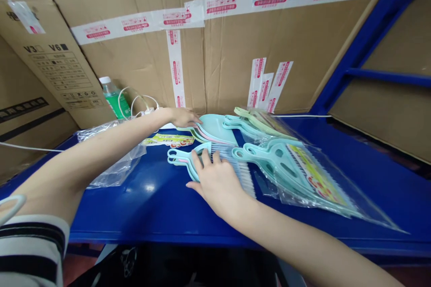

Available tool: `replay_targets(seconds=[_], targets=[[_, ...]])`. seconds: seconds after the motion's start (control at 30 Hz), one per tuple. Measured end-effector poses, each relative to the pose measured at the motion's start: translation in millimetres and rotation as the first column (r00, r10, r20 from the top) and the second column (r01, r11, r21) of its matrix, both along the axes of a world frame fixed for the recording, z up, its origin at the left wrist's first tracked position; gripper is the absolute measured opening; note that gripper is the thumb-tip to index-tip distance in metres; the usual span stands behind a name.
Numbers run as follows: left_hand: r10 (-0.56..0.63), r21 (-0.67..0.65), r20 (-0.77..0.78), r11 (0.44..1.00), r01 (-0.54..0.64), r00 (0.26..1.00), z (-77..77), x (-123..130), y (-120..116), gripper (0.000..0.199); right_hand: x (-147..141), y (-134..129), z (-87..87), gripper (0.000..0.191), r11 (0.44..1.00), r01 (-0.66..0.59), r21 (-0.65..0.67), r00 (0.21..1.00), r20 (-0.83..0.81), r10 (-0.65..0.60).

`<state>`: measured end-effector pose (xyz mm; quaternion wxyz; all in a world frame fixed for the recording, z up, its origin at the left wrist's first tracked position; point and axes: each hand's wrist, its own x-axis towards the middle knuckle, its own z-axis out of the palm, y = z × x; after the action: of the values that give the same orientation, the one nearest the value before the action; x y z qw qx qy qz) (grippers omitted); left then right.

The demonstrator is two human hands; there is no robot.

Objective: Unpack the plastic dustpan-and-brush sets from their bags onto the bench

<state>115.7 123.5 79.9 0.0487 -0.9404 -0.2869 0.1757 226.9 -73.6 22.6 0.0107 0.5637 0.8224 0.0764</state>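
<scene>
My left hand [185,117] reaches to the back of the table and lies over the handle end of several stacked dustpans [217,128]. The top one is light blue, with pink and green edges below; the fingers curl over the handle and are partly hidden. Nearer, my right hand [220,181] rests on a small stack of hand brushes [198,152], its fingers spread over the top and the thumb at the near side. Pale bristles [247,179] point right and the looped handles point left. Beside them lie bagged light-blue dustpan-and-brush sets [283,168].
Printed label cards [170,140] and clear plastic bags [117,168] lie left on the blue table [151,210]. A green bottle [116,98] and white cables [148,105] stand behind. Another bagged set [262,121] lies back right. Cardboard [229,54] walls the back; a blue frame [360,49] rises right.
</scene>
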Motion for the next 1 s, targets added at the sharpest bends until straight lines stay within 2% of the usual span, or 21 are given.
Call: replay_targets(seconds=[0.17, 0.27, 0.37, 0.6, 0.83, 1.0], targets=[[0.0, 0.074, -0.065, 0.997, 0.005, 0.998, -8.8, 4, -8, 0.072, 0, 1, -0.6, 0.077, 1.0, 0.001, -0.004, 1.0, 0.002, -0.001], [0.004, 0.165, -0.059, 0.986, 0.006, 0.998, -13.9, 4, -8, 0.067, 0, 1, -0.8, 0.076, 1.0, -0.001, -0.008, 1.0, -0.004, 0.001], [-0.011, 0.193, -0.03, 0.981, 0.017, 0.999, -15.4, 3, -8, 0.065, 0, 1, -1.3, 0.075, 1.0, -0.004, -0.001, 1.0, -0.015, 0.004], [-0.01, 0.228, -0.005, 0.974, 0.01, 1.0, -7.2, 3, 5, 0.061, 0, 1, -3.6, 0.074, 1.0, -0.008, 0.021, 0.999, -0.034, 0.009], [0.067, 0.222, 0.003, 0.973, -0.066, 0.998, -12.3, 6, 16, 0.072, 0, 1, -1.9, 0.076, 1.0, -0.003, -0.008, 1.0, 0.009, 0.003], [0.071, 0.216, 0.001, 0.974, -0.07, 0.997, -3.2, -5, 29, 0.078, 1, 2, -2.9, 0.076, 1.0, -0.011, 0.015, 1.0, 0.007, 0.011]])
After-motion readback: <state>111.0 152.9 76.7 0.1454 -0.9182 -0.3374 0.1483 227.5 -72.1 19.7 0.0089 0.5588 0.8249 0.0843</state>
